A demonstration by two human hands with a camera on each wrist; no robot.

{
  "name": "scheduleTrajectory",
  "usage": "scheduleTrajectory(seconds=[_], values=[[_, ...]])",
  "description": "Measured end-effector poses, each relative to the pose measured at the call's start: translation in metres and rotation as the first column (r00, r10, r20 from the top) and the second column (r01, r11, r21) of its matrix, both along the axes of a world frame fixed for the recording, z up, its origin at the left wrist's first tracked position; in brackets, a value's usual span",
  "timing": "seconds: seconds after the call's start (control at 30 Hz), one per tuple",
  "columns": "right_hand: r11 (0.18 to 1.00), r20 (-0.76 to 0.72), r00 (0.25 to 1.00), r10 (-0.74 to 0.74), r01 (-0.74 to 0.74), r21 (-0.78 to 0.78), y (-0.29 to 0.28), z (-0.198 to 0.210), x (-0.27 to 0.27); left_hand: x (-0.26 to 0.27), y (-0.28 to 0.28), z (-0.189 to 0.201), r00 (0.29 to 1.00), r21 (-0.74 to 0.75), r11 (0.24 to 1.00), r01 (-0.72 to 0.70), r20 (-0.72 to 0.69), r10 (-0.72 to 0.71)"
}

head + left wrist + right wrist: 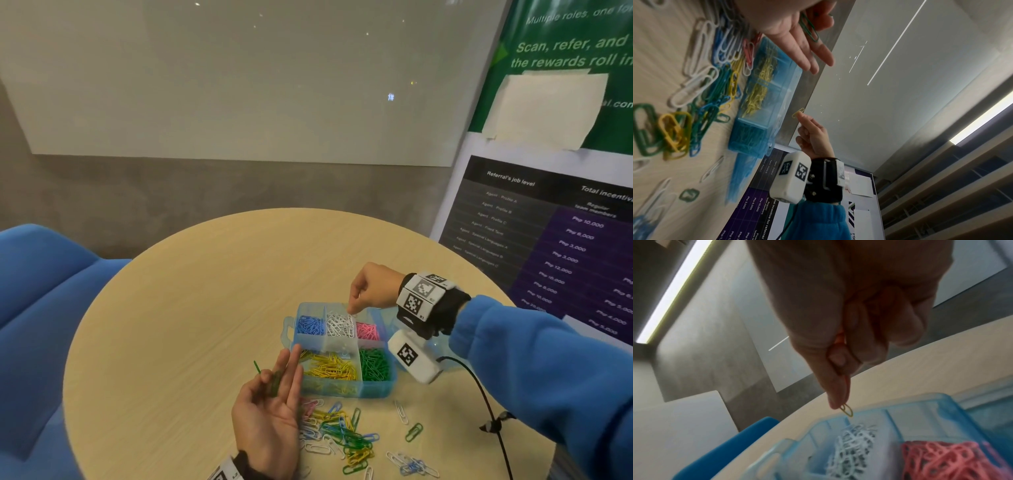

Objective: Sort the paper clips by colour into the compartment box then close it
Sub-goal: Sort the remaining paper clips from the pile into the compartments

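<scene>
I sit at a round, pale wood-grain table (178, 308) against a grey concrete-look wall with a large whiteboard (239, 85) on it. A printed poster board (548, 212) leans at my right and a blue upholstered seat (44, 308) sits at my left. My right hand (371, 286) is curled, thumb and forefinger pinching a yellowish paper clip (846, 409) above the white clips' section of the blue compartment box (376, 389). The box stands open mid-table, with blue, white, pink, yellow and green clips each in their own section. My left hand (274, 404) lies palm up, fingers straight and relaxed, a green paper clip (808, 26) resting on them. A loose pile of mixed clips (342, 433) lies on the table between the box and me.
</scene>
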State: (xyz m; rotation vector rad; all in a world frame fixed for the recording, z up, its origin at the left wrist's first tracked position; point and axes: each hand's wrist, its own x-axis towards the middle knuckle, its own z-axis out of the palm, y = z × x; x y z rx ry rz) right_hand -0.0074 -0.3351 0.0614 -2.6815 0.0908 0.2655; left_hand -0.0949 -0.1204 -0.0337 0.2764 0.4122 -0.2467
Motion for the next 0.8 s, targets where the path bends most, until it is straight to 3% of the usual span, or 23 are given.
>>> scheduleTrajectory(seconds=[0.17,0.33,0.43,0.57,0.7,0.8], values=[[0.991,-0.037,0.994,0.1,-0.096,0.097,0.012,0.003,-0.026,-0.001,-0.002,0.004,0.999,0.124,0.992,0.0,0.041,-0.005],[0.982,0.139,0.99,0.016,-0.042,0.183,-0.008,0.01,-0.052,-0.008,0.003,0.022,0.973,0.38,0.918,0.114,0.142,-0.179],[0.97,0.186,0.98,-0.066,0.019,0.244,-0.024,0.008,-0.07,-0.013,0.002,0.033,0.897,0.543,0.794,0.274,0.152,-0.414],[0.986,0.215,0.976,0.02,-0.055,0.159,-0.026,-0.002,-0.094,-0.005,-0.008,0.045,0.706,0.746,0.523,0.413,0.102,-0.701],[0.937,0.238,0.959,0.153,-0.217,0.273,-0.016,-0.01,-0.109,0.015,-0.027,0.053,0.569,0.851,0.313,0.421,0.021,-0.822],[0.97,0.292,0.944,0.152,-0.199,0.139,-0.02,-0.014,-0.107,0.031,-0.047,0.058,0.514,0.91,0.189,0.368,-0.03,-0.857]])
